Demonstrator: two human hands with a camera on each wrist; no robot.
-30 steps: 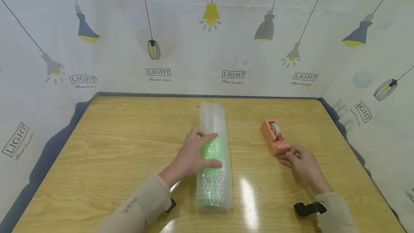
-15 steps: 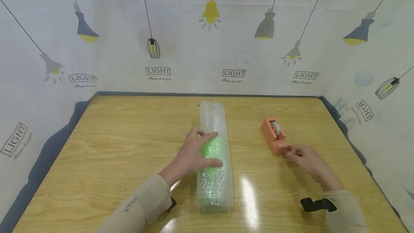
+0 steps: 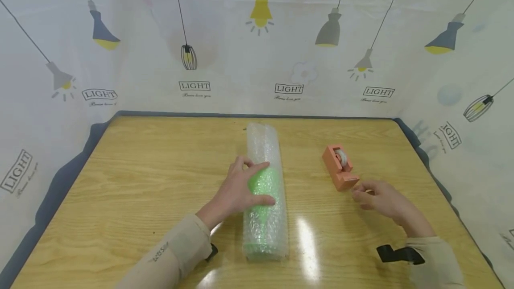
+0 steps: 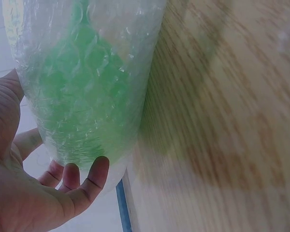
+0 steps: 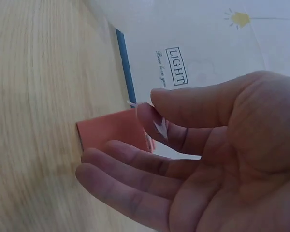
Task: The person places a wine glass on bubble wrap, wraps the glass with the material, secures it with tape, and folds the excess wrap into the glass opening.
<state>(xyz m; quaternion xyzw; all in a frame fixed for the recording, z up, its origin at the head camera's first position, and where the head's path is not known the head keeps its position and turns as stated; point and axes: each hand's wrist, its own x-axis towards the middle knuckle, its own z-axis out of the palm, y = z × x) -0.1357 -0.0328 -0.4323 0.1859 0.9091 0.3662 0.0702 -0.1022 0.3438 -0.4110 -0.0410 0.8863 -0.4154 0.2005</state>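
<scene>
A long bubble-wrap roll (image 3: 263, 144) lies lengthwise mid-table around a green thing (image 4: 82, 82) whose wide body tapers to a narrow stem. My left hand (image 3: 237, 188) holds the roll from its left side, thumb and forefinger spread over the top. In the left wrist view, the other fingers curl around its side. To the right, my right hand (image 3: 379, 197) pinches a small strip of clear tape (image 5: 160, 129) between thumb and forefinger. Its fingertips are just off the front end of a coral tape dispenser (image 3: 334, 171), which carries a white tape roll (image 3: 340, 157).
The wooden table (image 3: 160, 155) ends at a back edge with a dark blue border. Behind and at the sides hangs a pale wall covering (image 3: 225, 21) printed with lamps. Each wrist wears a black strap (image 3: 399, 254).
My right hand has drawn slightly right and toward me, away from the dispenser's front end. The left hand keeps its hold on the roll.
</scene>
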